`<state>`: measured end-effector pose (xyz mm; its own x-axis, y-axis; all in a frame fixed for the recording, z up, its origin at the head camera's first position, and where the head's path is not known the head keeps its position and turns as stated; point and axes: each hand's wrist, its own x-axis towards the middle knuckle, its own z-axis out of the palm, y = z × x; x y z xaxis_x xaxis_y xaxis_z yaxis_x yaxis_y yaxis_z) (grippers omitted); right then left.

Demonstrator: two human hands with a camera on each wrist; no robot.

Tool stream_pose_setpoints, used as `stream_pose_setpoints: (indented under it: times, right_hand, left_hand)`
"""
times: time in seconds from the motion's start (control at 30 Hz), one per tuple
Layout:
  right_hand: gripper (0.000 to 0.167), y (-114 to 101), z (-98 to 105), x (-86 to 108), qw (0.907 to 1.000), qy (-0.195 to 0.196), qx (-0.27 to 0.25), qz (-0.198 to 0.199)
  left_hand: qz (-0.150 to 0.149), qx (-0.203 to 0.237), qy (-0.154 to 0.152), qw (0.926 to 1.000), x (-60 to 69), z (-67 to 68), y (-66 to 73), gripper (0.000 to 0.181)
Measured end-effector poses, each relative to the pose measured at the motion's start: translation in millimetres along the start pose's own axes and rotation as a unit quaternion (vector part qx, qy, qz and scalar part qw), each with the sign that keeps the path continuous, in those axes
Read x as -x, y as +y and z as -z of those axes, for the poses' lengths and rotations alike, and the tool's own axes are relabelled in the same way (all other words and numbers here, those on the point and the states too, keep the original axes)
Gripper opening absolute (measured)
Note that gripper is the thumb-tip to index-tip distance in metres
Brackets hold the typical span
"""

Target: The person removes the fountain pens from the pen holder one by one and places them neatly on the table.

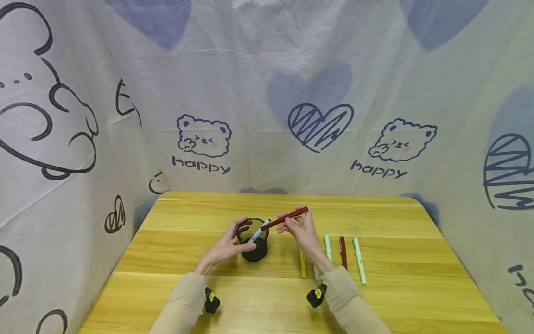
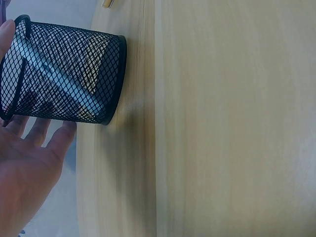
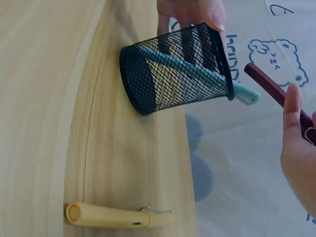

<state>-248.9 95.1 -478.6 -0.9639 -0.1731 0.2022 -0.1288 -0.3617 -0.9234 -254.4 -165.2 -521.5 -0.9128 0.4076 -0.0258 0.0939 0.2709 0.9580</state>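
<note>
A black mesh pen holder (image 1: 255,254) stands upright on the wooden table. My left hand (image 1: 226,247) grips it near the rim, thumb on the near side and fingers round the far side. Inside leans a light blue pen (image 3: 197,71), its upper end sticking out past the rim. Up and to the right, my right hand (image 1: 304,234) pinches a dark red pen (image 1: 288,218) between thumb and fingers. That pen slants down to the left, its lower end close to the rim of the holder and outside it in the right wrist view.
Right of the holder lie a yellow pen (image 1: 302,264), a second dark red pen (image 1: 343,253) and several pale green pens (image 1: 359,260), partly behind my right forearm. A printed white cloth (image 1: 258,93) hangs behind the table (image 1: 167,260).
</note>
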Motion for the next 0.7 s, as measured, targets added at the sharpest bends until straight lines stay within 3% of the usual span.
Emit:
stream_pose_setpoints:
  times: [0.27,0.57,0.7]
  right_hand:
    - [0.027,-4,11,7.8,0.9995,-0.002,0.01,0.031]
    - [0.017,-3,29,12.9,0.9937,-0.011,0.04,0.104]
    - [0.018,-3,38,16.7,0.9918,0.004,0.057,0.114]
  left_hand:
    - [0.003,-0.006,-0.001,1.0,1.5,0.4,0.6,0.091]
    - [0.001,-0.005,-0.003,1.0,-0.2,0.8,-1.2,0.092]
    - [0.001,-0.003,-0.005,1.0,0.1,0.7,-0.7,0.092]
